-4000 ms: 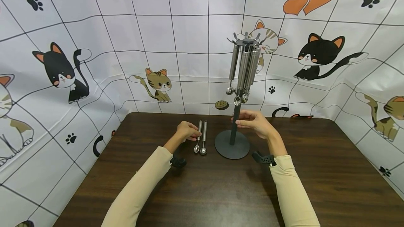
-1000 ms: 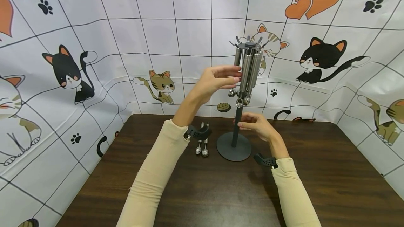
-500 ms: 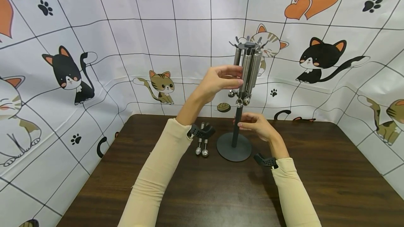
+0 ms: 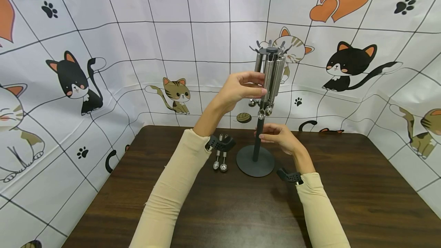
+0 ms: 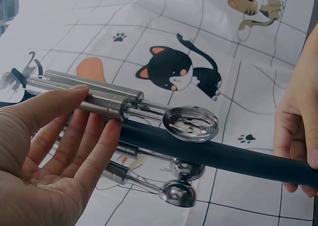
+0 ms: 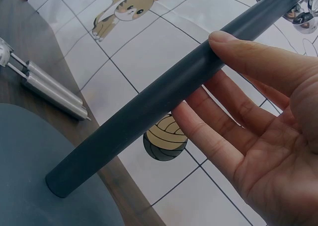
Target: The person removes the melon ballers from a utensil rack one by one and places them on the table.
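Observation:
A dark utensil stand (image 4: 257, 141) stands upright on its round base (image 4: 255, 165), with several steel melon ballers (image 4: 275, 75) hanging from its top hooks. My left hand (image 4: 237, 89) is up at these handles. The left wrist view shows its thumb and fingers pinching one baller's handle (image 5: 102, 103), whose shallow oval bowl (image 5: 191, 124) lies beside the pole. Lower down, my right hand (image 4: 280, 139) holds the pole (image 6: 149, 107) between thumb and fingers. Two more melon ballers (image 4: 224, 167) lie side by side left of the base, partly hidden by the left wrist strap.
Everything rests on a dark wooden table (image 4: 220, 209). Behind it and along the sides hangs a white sheet (image 4: 206, 41) printed with cats and grid lines. A black strap (image 4: 222, 143) sits on the left wrist and another (image 4: 289, 175) on the right.
Four seconds ago my left hand was at the two ballers on the table; it has risen to the hanging handles and since shifted slightly right. My right hand has stayed on the pole.

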`<state>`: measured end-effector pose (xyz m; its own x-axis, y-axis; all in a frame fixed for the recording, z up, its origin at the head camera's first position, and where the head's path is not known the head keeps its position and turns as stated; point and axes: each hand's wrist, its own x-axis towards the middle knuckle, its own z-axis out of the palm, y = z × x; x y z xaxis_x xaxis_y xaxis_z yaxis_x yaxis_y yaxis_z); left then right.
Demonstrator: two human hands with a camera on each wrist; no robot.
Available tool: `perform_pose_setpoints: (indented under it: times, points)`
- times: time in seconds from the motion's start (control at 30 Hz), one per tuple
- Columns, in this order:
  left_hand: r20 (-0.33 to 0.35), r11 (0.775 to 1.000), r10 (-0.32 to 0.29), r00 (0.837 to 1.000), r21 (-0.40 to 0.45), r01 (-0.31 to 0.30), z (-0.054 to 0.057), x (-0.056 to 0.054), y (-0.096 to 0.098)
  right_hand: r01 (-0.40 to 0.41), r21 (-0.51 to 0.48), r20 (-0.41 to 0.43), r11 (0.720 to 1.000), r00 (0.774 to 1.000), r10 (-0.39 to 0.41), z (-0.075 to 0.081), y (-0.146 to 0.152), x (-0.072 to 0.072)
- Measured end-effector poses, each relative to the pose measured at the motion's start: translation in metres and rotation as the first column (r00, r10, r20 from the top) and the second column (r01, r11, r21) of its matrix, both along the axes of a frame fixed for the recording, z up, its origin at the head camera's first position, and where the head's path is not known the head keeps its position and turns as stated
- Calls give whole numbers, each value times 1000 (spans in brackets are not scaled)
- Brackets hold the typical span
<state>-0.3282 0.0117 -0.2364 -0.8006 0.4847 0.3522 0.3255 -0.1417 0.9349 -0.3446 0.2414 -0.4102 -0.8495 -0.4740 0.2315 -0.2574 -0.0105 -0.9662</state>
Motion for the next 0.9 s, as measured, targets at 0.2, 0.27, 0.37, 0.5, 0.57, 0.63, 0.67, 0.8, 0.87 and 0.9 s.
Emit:
perform_pose_setpoints:
  times: [0.2,0.27,0.37,0.5,0.57,0.63,0.67,0.8,0.87,0.9]
  points:
    - [18,1000,-16,1000,-2,16,1,0,0,2,1,3,1000,1000,-2,-1,1,-1]
    - [20,1000,-24,1000,-4,24,2,1,0,6,8,4,1000,1000,-6,-1,1,0]
    - [16,999,-33,999,-6,33,3,1,0,8,16,1,1000,1000,-8,-1,2,0]
    - [12,999,-42,999,-10,42,4,2,-1,7,7,2,1000,1000,-7,-1,1,1]
    - [13,999,-44,999,-11,44,5,3,-1,6,-2,6,1000,1000,-6,-1,1,0]
    - [12,999,-45,999,-10,45,5,3,-1,3,-9,4,1000,1000,-3,-1,0,-1]
    - [9,999,-45,999,-11,45,6,4,-2,1,-10,4,1000,1000,-1,-2,0,-1]
    - [3,999,-39,999,-13,39,8,6,-3,-8,-15,3,1000,1000,8,-1,0,-1]
    - [-1,999,-36,999,-14,36,9,7,-4,-11,-16,1,1000,1000,11,-1,0,-1]
    - [-1,999,-36,999,-14,36,10,8,-4,-13,-17,1,1000,1000,13,-1,0,-1]
